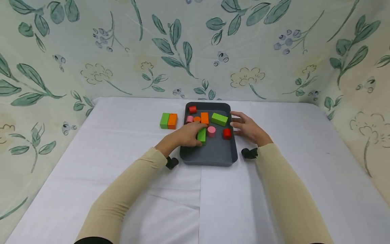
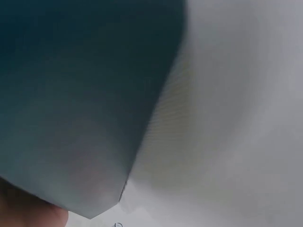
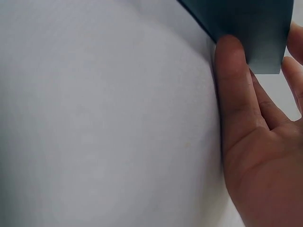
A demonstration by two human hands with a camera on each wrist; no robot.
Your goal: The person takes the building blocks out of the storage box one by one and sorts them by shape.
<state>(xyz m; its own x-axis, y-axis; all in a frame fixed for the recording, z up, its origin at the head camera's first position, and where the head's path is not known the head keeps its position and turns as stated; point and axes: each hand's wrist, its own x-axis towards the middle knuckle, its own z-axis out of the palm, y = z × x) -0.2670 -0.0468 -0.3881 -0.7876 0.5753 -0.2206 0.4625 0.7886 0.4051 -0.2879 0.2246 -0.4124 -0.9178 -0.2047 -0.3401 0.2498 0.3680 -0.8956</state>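
A dark grey tray (image 1: 213, 154) lies on the table with several blocks in it. My left hand (image 1: 188, 134) reaches over the tray's left side and grips a green block (image 1: 201, 136) between thumb and fingers. Part of that block is hidden under the hand. My right hand (image 1: 248, 128) is at the tray's right wall, its fingers extended and touching the outside; the right wrist view shows the fingers (image 3: 232, 71) against the tray corner (image 3: 265, 61). In the left wrist view the tray's wall (image 2: 85, 118) covers most of the hand.
Inside the tray are another green block (image 1: 219, 119), an orange block (image 1: 204, 118), a pink cylinder (image 1: 211, 131), red pieces (image 1: 226, 134) and others. Left of it, a green block (image 1: 164, 120) and an orange block (image 1: 172, 121) stand side by side on the white cloth (image 1: 122, 135).
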